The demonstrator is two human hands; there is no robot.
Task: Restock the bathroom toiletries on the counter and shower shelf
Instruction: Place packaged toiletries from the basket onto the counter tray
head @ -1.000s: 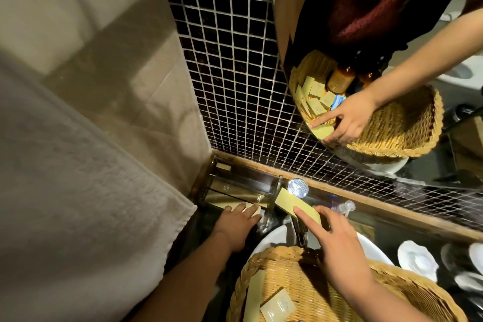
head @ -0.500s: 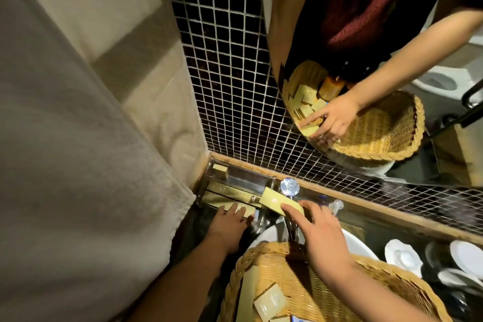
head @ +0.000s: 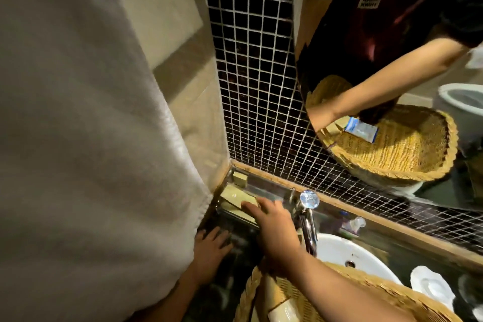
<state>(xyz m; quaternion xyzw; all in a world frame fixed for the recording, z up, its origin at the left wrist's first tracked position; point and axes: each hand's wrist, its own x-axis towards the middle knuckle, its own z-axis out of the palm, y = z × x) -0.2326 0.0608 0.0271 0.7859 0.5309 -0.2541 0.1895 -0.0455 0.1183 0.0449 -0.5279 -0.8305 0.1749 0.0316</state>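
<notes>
Pressing straight fingers onto the yellow packets (head: pixel 233 195) in the clear tray (head: pixel 264 188) at the counter's corner, your right hand (head: pixel 271 225) pinches nothing, your left hand (head: pixel 211 240) rests spread just beside the tray, and the packets look light, thin and slick, best taken by their long edges.

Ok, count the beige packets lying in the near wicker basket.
2: a long packet against the left wall of the basket, and a square packet at the picture's bottom edge. The right forearm may hide more.
</notes>
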